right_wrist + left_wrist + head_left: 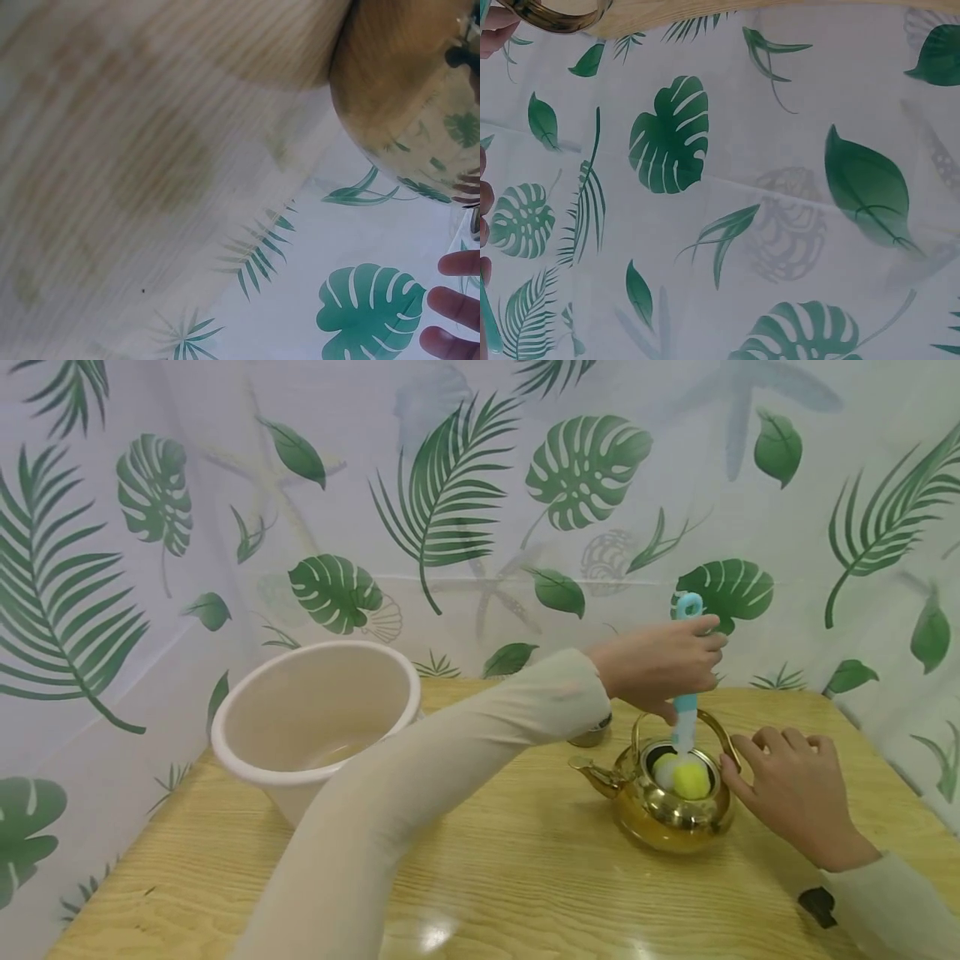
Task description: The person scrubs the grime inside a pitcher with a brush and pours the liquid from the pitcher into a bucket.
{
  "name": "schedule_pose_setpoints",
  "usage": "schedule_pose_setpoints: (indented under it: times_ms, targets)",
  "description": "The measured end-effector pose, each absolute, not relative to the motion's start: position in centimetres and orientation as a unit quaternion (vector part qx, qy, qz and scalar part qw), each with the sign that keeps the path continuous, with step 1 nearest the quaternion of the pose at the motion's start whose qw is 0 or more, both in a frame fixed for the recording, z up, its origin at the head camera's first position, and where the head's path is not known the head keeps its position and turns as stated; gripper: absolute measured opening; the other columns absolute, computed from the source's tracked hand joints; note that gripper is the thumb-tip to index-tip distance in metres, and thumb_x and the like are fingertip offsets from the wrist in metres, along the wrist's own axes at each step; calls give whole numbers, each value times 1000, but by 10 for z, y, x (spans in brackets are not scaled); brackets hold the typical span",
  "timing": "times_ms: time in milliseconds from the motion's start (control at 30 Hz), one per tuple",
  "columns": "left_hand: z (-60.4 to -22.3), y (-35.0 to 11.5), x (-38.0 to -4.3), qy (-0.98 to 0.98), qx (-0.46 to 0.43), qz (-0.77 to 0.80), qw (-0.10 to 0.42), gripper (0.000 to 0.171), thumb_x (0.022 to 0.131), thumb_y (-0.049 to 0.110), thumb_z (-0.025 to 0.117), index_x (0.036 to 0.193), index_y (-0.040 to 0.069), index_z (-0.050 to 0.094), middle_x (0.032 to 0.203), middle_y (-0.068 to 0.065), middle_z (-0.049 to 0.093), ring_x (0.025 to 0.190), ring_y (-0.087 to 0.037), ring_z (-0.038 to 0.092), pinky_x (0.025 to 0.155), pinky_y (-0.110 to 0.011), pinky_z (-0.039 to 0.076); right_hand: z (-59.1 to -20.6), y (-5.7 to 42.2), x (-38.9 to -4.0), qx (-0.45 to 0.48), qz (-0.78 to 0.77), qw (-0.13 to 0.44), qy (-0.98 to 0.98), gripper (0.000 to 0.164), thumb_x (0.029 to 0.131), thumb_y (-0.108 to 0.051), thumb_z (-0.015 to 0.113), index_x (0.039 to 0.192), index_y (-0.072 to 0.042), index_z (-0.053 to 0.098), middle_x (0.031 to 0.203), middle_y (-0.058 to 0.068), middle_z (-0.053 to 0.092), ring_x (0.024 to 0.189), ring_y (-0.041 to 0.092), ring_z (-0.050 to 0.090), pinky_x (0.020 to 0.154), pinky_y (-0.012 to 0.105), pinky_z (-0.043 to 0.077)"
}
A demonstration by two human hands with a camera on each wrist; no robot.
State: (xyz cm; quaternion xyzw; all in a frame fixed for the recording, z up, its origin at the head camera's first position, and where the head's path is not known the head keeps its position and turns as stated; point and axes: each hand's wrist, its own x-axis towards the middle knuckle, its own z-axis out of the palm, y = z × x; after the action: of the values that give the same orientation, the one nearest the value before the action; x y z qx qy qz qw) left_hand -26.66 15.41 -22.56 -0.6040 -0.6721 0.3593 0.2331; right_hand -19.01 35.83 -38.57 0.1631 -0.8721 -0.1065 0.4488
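Three of your fingers show at lower right; a shiny golden kettle fills the upper right, the wood-grained surface the left, leaf-printed backdrop the lower middle.

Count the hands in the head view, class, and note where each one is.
2. The left hand is above the golden kettle, holding a blue-handled tool; the right hand is at the kettle's right side. None appears hidden.

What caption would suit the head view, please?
Left fingers hold a blue-handled sponge brush in an open golden metal kettle.
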Motion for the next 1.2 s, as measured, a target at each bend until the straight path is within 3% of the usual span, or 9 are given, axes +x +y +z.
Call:
schedule_pose_setpoints:
  times_ms: [233, 433, 567, 633, 767, 933, 1033, 1200]
  targets:
    - [-222, 171, -260, -644, -600, 417, 227, 69, 87, 68, 41, 128, 14, 56, 133, -4, 55, 128, -26, 41, 117, -42, 13, -386, 359, -189, 164, -106, 445, -874, 64, 97, -48, 23, 84, 0, 63, 70, 18, 60, 60, 37, 56, 56, 53, 41]
    - [-224, 175, -257, -631, -587, 450, 234, 71, 86, 68, 41, 128, 13, 57, 132, -1, 58, 126, -25, 43, 116, -41, 15, -386, 358, -189, 167, -105, 445, -873, 64, 97, -49, 23, 84, 0, 64, 70, 18, 60, 60, 37, 56, 56, 54, 41]
    - [-228, 176, -253, -613, -586, 465, 254, 66, 87, 64, 44, 123, 12, 61, 124, 1, 62, 118, -23, 46, 109, -38, 22, -385, 358, -188, 167, -101, 445, -874, 64, 97, -48, 24, 86, 0, 64, 71, 18, 59, 61, 37, 56, 56, 54, 41]
    - [-230, 176, -250, -603, -586, 473, 263, 61, 88, 61, 45, 121, 12, 62, 121, 1, 64, 110, -23, 45, 99, -38, 24, -385, 357, -188, 167, -100, 445, -874, 63, 97, -48, 24, 86, 0, 64, 70, 18, 59, 61, 37, 55, 56, 53, 40]
    - [-235, 173, -248, -594, -584, 479, 277, 50, 90, 56, 46, 113, 15, 63, 114, 2, 65, 97, -23, 38, 83, -40, 15, -385, 357, -188, 171, -103, 448, -871, 62, 97, -47, 24, 84, -1, 62, 70, 18, 59, 59, 37, 55, 54, 53, 40]
    - [-241, 169, -250, -605, -565, 483, 287, 43, 90, 56, 45, 104, 18, 60, 105, 5, 64, 89, -20, 36, 80, -39, 14, -384, 357, -188, 169, -103, 446, -873, 64, 97, -48, 23, 86, -1, 64, 71, 19, 59, 60, 37, 56, 55, 54, 41]
    - [-245, 166, -252, -619, -547, 480, 295, 40, 91, 56, 44, 89, 17, 54, 87, 5, 55, 83, -18, 35, 78, -39, 14, -384, 358, -188, 169, -102, 446, -873, 63, 97, -49, 23, 86, -1, 64, 71, 18, 59, 60, 37, 56, 55, 54, 41]
    - [-249, 158, -253, -648, -514, 476, 297, 44, 92, 60, 38, 88, 19, 52, 82, 4, 46, 82, -17, 33, 75, -37, 16, -385, 358, -188, 173, -102, 454, -868, 62, 96, -48, 25, 85, -1, 64, 71, 18, 59, 59, 37, 56, 55, 54, 41]
